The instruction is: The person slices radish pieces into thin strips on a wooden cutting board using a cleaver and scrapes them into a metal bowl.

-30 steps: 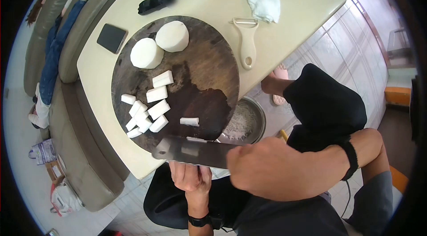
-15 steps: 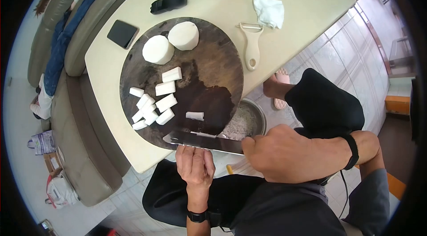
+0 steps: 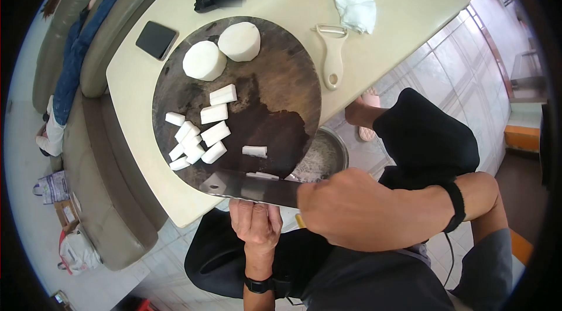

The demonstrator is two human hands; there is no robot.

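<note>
Here, R hand fisted round cleaver handle, blade over chopping board's near edge. L hand loosely cupped just under blade; radish pcs beyond.

Peeler, cloth (crumpled), dark phone

A cream table stands on a pale, glossy tiled floor in even daylight. A grey-beige sofa runs along its left side, with bags lying beside it.
</note>
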